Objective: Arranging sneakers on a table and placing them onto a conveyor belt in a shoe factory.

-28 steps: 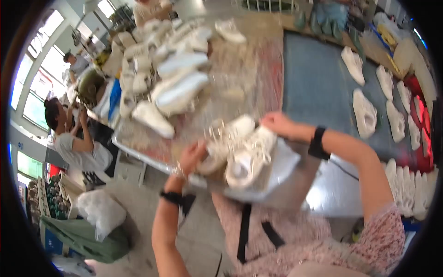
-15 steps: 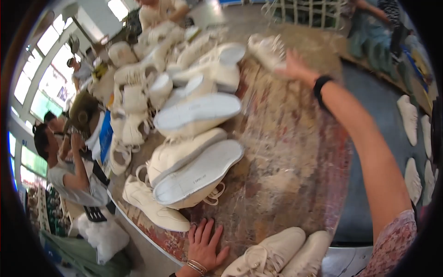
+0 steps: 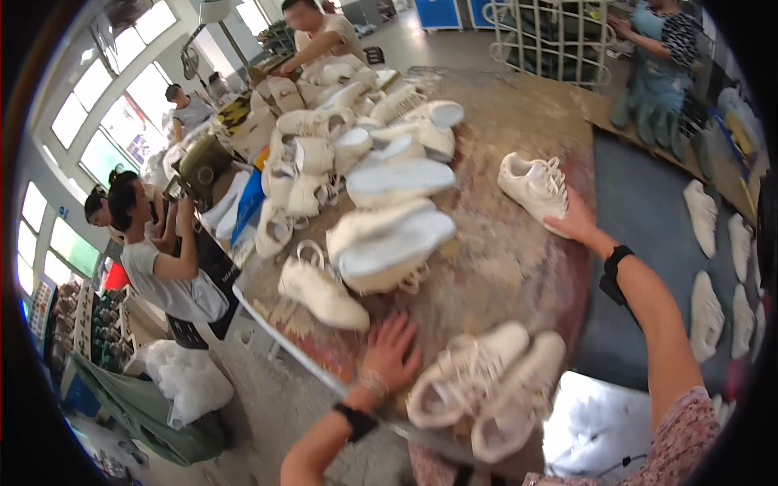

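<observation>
While workers point(image 3: 154, 243) sit at the far left by the heaped pile of white shoes point(image 3: 356, 162), the left hand point(image 3: 389, 352) lies flat, fingers spread, holding nothing, seemingly bracing on the worn table point(image 3: 486, 259) beside a near pair point(image 3: 486, 389). Over right, the right hand point(image 3: 577, 223) touches the lone white sneaker point(image 3: 535, 186); whether it grips is unclear. That sneaker's long axis runs diagonally, heel toward the hand.

1. A single white sneaker point(image 3: 535, 188) at two o'clock is touched at its heel by the right hand point(image 3: 577, 224).
2. The left hand point(image 3: 391, 350) is laid flat on the worn table point(image 3: 502, 267) at six o'clock, just beside a pair of white sneakers point(image 3: 486, 387).
3. A heap of white shoes point(image 3: 365, 178) is seen at eleven o'clock.
</observation>
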Demonstrator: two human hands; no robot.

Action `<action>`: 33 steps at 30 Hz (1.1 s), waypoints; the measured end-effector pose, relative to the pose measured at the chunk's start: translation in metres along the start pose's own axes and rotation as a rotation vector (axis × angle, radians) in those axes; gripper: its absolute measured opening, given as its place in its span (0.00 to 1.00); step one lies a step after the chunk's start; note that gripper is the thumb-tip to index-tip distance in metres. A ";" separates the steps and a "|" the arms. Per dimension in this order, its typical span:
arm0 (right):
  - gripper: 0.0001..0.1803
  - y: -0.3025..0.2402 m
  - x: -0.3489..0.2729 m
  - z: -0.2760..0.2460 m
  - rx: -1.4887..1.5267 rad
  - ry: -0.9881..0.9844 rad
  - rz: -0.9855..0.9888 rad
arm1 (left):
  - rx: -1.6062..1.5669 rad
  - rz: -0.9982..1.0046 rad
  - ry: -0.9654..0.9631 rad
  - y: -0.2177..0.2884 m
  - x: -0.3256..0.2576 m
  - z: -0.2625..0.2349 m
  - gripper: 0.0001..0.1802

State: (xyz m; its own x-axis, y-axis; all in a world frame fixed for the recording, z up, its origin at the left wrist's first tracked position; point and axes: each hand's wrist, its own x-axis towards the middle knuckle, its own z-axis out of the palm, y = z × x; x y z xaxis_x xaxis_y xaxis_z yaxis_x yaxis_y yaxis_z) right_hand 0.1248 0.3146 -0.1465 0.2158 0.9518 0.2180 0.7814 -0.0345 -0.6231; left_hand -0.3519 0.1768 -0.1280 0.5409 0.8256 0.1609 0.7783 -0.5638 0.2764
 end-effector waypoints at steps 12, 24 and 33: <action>0.42 -0.041 -0.369 -0.265 0.312 -0.482 0.356 | -0.432 -0.444 -0.220 -0.019 0.010 0.004 0.21; 0.34 -0.029 -0.402 -0.147 -0.285 -0.196 -0.266 | -0.895 -0.176 -0.096 0.154 -0.043 0.024 0.34; 0.17 -0.113 -0.478 -0.189 0.066 -0.055 0.254 | -0.917 -0.254 0.187 0.227 -0.072 0.059 0.33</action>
State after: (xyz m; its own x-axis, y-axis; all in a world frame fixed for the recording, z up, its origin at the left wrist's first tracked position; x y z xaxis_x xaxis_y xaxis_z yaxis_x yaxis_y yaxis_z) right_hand 0.0435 -0.1936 -0.0382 0.3662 0.9305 0.0083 0.6659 -0.2558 -0.7008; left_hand -0.1953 -0.0122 -0.1328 0.2699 0.9554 0.1201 0.2710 -0.1950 0.9426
